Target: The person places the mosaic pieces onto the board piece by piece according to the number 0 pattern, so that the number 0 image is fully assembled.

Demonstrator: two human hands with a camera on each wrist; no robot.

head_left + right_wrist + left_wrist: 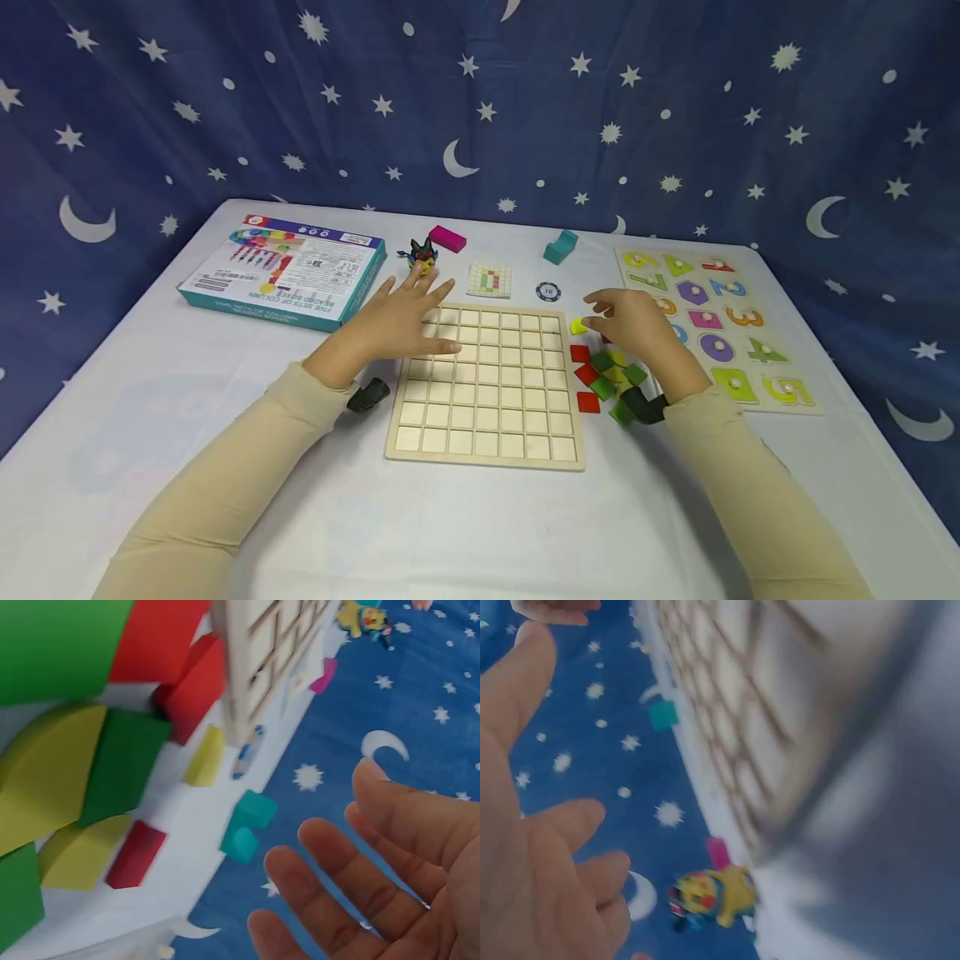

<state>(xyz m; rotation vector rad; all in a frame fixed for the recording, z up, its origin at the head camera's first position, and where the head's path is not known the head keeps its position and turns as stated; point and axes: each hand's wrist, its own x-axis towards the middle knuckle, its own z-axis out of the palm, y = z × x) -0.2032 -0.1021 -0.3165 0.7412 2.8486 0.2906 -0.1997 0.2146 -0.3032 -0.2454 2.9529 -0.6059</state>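
Note:
A wooden grid board [487, 459] with square cells lies flat on the white table. Over its upper left part my left hand [401, 321] hovers with fingers spread, holding nothing. My right hand [637, 321] is above the right side, fingers loosely bent and no object in them, as the right wrist view also shows. Just below it is a loose cluster of coloured pieces: red squares [588, 402], green pieces [602, 387] and yellow pieces with a curved edge [60, 769]. One yellow piece [578, 326] sits apart near the board's right edge, close to the right fingertips.
Behind the board are a small pattern card [489, 281], a blue-white chip [548, 292], a teal block [561, 247], a magenta block [447, 239] and a toy figure [422, 255]. A flat box [281, 271] lies left; a number puzzle [765, 337] lies right.

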